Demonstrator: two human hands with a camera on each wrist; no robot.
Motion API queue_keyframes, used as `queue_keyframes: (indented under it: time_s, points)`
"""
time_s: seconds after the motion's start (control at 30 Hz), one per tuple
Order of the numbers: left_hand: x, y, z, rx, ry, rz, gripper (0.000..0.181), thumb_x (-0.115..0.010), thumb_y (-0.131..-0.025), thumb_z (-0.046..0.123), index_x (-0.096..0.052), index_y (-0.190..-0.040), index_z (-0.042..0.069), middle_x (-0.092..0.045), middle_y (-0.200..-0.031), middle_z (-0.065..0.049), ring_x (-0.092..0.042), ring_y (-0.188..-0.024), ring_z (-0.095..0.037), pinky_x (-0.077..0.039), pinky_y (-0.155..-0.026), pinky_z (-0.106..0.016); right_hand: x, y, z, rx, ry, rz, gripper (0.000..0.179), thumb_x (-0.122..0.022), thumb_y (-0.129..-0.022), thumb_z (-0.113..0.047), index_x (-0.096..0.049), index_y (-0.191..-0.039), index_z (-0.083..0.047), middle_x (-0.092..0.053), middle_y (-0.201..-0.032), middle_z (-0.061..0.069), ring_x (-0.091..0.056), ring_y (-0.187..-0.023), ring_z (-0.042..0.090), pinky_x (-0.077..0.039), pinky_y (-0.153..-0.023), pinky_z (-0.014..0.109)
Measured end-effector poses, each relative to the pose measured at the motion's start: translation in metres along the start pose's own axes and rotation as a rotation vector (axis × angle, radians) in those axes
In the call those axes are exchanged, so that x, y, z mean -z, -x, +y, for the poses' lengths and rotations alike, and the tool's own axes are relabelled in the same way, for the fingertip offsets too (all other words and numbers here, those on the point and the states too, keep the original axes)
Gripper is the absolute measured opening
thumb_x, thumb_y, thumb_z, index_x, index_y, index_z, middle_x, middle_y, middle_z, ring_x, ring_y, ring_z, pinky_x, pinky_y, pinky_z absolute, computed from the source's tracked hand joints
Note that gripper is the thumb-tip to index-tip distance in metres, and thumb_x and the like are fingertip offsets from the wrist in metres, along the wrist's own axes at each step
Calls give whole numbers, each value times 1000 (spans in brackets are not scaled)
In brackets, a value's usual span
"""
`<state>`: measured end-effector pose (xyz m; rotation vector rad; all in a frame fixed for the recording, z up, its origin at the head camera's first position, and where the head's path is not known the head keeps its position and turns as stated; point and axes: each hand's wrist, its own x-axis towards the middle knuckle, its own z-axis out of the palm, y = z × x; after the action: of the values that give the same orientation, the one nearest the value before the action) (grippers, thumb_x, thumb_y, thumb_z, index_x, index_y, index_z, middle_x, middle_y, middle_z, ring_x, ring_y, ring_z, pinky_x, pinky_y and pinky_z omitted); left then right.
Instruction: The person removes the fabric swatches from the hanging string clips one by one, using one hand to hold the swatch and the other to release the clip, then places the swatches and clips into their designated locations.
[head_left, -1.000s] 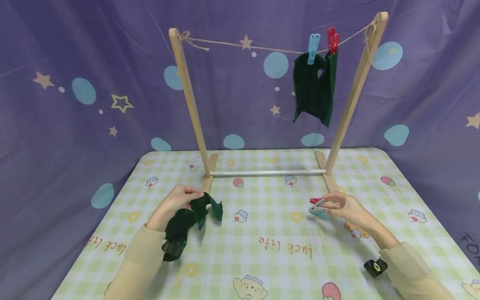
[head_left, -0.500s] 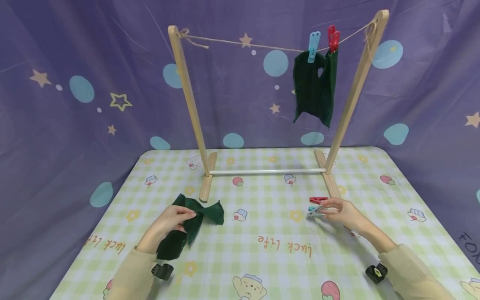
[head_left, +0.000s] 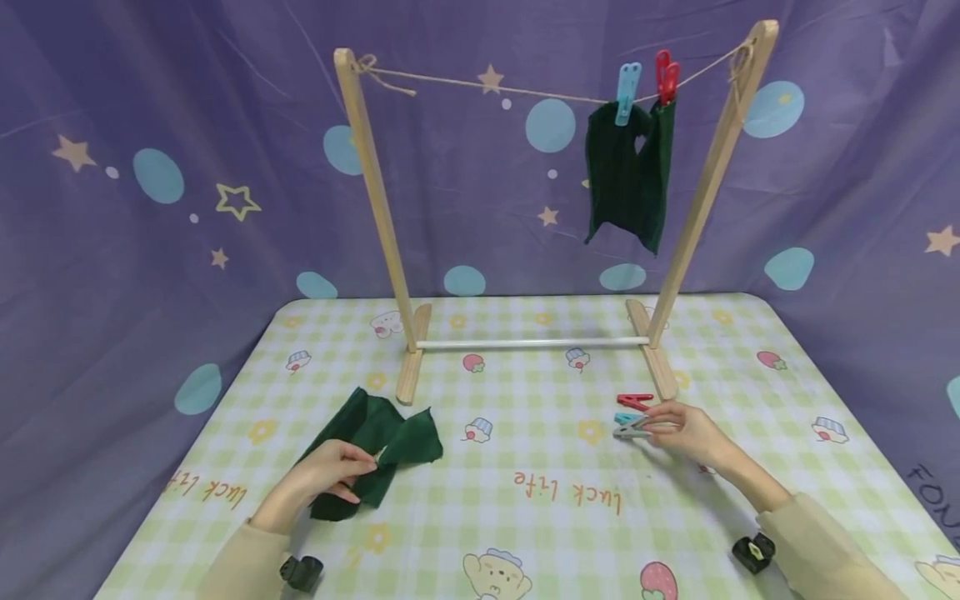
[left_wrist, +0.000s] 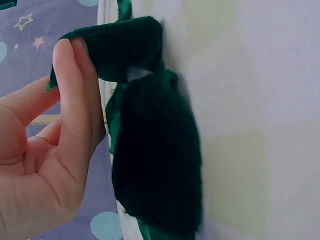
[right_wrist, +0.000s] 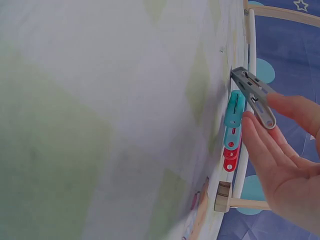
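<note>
My left hand (head_left: 326,475) pinches one edge of a dark green piece of cloth (head_left: 416,442), cut like a small garment, at the left of the table. Most of this cloth lies loosely on the tabletop. In the left wrist view a flap of the velvety cloth (left_wrist: 125,47) is raised at my fingertips. On the right, my right hand (head_left: 690,429) holds a grey clothespin (right_wrist: 254,97) between thumb and fingers, low over the table. Close beside it lie a light blue clothespin (right_wrist: 232,120) and a red clothespin (head_left: 633,400).
A wooden rack with a left post (head_left: 375,200) and a right post (head_left: 701,200) stands behind my hands. Its string (head_left: 480,84) bears a dark green garment (head_left: 622,175), hung by a blue clothespin (head_left: 628,93) and a red clothespin (head_left: 666,79). A purple curtain (head_left: 247,108) hangs behind.
My left hand has come down and nearer, laying the green cloth flatter on the table. My right hand has lowered slightly with the grey clothespin; the blue and red ones now lie apart from it.
</note>
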<state>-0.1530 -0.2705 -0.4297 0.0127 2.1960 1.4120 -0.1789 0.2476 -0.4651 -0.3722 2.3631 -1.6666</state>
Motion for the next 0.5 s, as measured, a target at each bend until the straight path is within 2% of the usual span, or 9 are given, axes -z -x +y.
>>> queue_keyframes:
  time_s: [0.1, 0.2, 0.4, 0.5]
  points:
    - [1, 1, -4, 15, 1, -14, 28, -53, -88, 7, -56, -102, -16, -41, -57, 2, -38, -46, -4, -54, -56, -30, 0, 1, -1, -5, 49, 19, 37, -59, -78, 6, -45, -110, 19, -54, -105, 33, -60, -92, 31, -52, -72, 26]
    - [2, 3, -8, 31, 5, -26, 27, -53, -88, 8, -57, -101, -15, -41, -56, 2, -40, -46, -4, -53, -54, -29, -1, 2, -2, -1, 90, 37, 34, -59, -78, 8, -46, -108, 19, -56, -101, 32, -61, -88, 32, -52, -70, 26]
    - [0, 4, -13, 50, 9, -52, 26, -56, -86, 10, -59, -100, -13, -46, -57, 1, -47, -48, -5, -53, -52, -28, -2, 5, -2, -32, 227, 66, 33, -64, -73, 4, -52, -102, 14, -61, -86, 18, -59, -74, 18, -50, -62, 22]
    - [-1, 4, -15, 57, 0, -64, 26, -57, -86, 10, -59, -99, -12, -48, -59, 0, -50, -49, -7, -53, -52, -29, -3, 6, 1, -49, 288, 47, 33, -68, -70, 1, -55, -99, 11, -59, -81, 10, -56, -69, 12, -48, -59, 21]
